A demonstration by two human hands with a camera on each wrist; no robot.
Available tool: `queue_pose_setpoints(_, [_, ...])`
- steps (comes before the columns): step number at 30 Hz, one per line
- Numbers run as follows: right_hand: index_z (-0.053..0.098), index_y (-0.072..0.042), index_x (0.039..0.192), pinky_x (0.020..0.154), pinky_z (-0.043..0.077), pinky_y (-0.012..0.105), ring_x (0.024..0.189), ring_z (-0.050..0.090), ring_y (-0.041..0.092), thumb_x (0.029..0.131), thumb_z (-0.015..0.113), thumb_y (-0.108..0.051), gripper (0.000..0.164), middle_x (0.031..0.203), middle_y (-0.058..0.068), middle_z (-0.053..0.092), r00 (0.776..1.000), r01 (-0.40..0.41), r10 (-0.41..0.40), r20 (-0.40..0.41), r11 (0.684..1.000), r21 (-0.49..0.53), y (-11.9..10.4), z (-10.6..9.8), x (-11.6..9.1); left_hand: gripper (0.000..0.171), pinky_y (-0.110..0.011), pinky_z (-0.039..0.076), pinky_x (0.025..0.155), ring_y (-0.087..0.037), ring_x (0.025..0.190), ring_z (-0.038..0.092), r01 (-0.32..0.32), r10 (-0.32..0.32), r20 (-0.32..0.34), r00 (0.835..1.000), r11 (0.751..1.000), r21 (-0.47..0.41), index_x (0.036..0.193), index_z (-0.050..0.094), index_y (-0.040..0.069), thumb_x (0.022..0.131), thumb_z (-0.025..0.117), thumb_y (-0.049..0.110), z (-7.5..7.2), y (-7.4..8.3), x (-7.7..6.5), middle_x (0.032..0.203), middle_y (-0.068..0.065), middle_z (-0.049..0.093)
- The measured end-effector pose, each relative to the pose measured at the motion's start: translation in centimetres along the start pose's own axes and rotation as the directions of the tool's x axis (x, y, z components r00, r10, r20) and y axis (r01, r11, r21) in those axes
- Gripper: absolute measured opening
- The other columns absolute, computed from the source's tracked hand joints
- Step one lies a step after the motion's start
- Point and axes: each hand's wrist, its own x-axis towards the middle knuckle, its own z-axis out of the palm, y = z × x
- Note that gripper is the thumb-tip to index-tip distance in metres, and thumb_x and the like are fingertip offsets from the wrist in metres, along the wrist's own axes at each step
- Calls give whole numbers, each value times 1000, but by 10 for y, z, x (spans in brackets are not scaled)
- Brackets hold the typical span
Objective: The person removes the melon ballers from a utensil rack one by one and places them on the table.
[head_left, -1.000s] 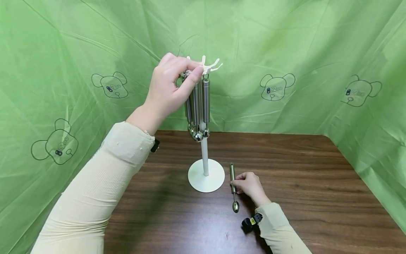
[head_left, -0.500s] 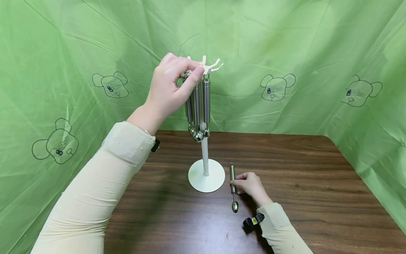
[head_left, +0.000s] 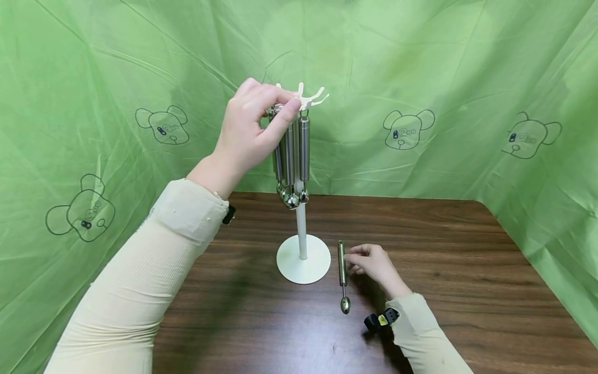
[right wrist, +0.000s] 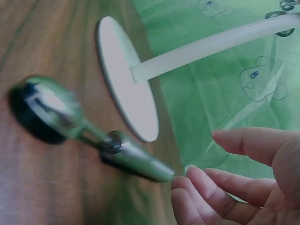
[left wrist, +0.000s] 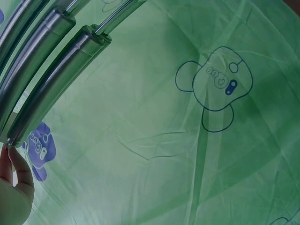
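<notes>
In the head view a white hanging rack point(head_left: 301, 223) stands upright with several steel melon ballers point(head_left: 304, 148) hanging from its hooks. My left hand point(head_left: 254, 117) is at the top of it, thumb and forefinger pinching the rack's hooked head; the left wrist view shows the fingertips right at the end of a handle point(left wrist: 58, 84). One melon baller point(head_left: 342, 265) lies on the table right of the white base, its scoop end toward me. Beside its handle is my right hand point(head_left: 374, 264), fingers loosely bent and, in the right wrist view, thumb apart from the fingers, nothing between them.
The dark wooden table point(head_left: 434, 249) carries the rack's round base point(head_left: 289, 265) near its middle. Green cloth point(head_left: 355, 52) with bear-head drawings walls in the back and sides. A black wrist camera point(head_left: 380, 319) sits on the right sleeve.
My right hand has let go of the lying melon baller and drawn slightly to the right and away from me. The left hand stays where it was.
</notes>
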Motion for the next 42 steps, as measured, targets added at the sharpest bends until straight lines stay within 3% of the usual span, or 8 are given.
queue_pose_setpoints(6, [62, 14, 118, 74, 61, 36, 75, 70, 20, 88, 70, -14, 41, 94, 23, 73, 996, 83, -83, 24, 997, 2, -16, -7, -2, 22, -27, 35, 76, -26, 81, 52, 4, -4, 5, 1000, 1000, -4, 92, 74, 6, 97, 59, 22, 0, 0, 0, 99, -9, 77])
queue_pose_setpoints(12, [61, 14, 119, 71, 60, 26, 72, 66, 7, 90, 68, -13, 40, 94, 21, 72, 989, 143, -144, 37, 989, 27, -33, -10, -7, 22, -27, 34, 74, -26, 79, 50, -1, 1, 9, 1000, 1000, -3, 92, 73, 6, 97, 59, 22, 0, 0, -1, 96, -9, 76])
queue_pose_setpoints(17, [64, 9, 119, 71, 58, 21, 73, 68, 5, 91, 70, -16, 38, 101, 20, 74, 983, 179, -180, 22, 983, 31, -50, -12, -12, 22, -28, 33, 74, -25, 78, 49, -7, 7, 13, 1000, 1000, 2, 93, 73, 6, 97, 58, 22, 0, 0, 0, 93, -9, 76])
queue_pose_setpoints(27, [64, 5, 122, 76, 59, 22, 77, 68, 5, 91, 70, -17, 39, 108, 20, 73, 971, 234, -236, 27, 970, 70, -85, -16, -19, 23, -28, 32, 73, -26, 78, 48, -7, 6, 23, 1000, 1000, 12, 94, 74, 6, 97, 58, 23, -2, -1, 0, 92, -8, 76])
queue_pose_setpoints(33, [64, 7, 122, 76, 60, 26, 82, 72, 13, 92, 68, -15, 37, 111, 23, 72, 956, 289, -292, 36, 955, 66, -101, -19, -21, 28, -30, 34, 75, -26, 78, 49, -15, 14, 38, 999, 1000, 22, 91, 73, 4, 99, 53, 23, -3, -1, 2, 91, -10, 75])
queue_pose_setpoints(42, [64, 5, 121, 80, 61, 33, 84, 73, 17, 93, 68, -14, 35, 108, 20, 74, 943, 326, -331, 40, 941, 93, -127, -22, -23, 32, -36, 40, 82, -29, 89, 54, 36, -37, 73, 997, 999, 20, 102, 75, 4, 99, 47, 20, -6, -2, 4, 99, -11, 75])
